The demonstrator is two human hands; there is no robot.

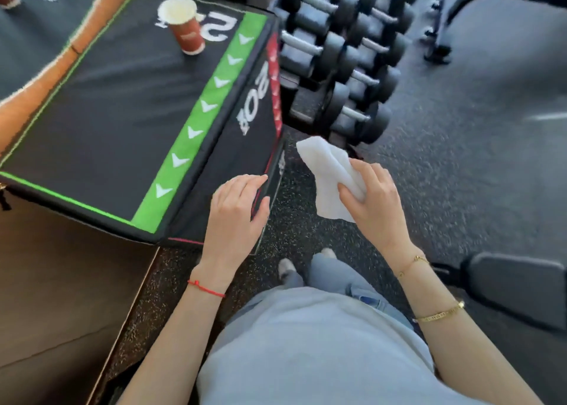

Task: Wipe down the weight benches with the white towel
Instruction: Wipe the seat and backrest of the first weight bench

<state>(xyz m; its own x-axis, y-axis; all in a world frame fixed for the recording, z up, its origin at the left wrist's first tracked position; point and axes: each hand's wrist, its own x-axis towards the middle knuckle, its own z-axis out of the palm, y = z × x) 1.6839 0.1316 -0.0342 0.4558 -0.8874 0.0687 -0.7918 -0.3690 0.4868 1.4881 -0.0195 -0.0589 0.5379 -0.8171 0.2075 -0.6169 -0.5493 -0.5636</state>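
Note:
My right hand [372, 202] grips a crumpled white towel [328, 171], held in the air above the speckled floor, just right of a black padded box. My left hand [236, 211] hangs with loosely bent fingers by the near right corner of that box and holds nothing; whether it touches the box I cannot tell. A black padded weight bench [518, 285] shows at the lower right edge, beside my right forearm. Another bench frame [441, 21] stands at the top right.
The black padded box [107, 103] with a green chevron stripe carries a red paper cup [185, 27]. A rack of black dumbbells [340, 57] stands behind the towel. A dark brown platform [61, 297] lies at lower left. Rubber floor [475, 143] stretches to the right.

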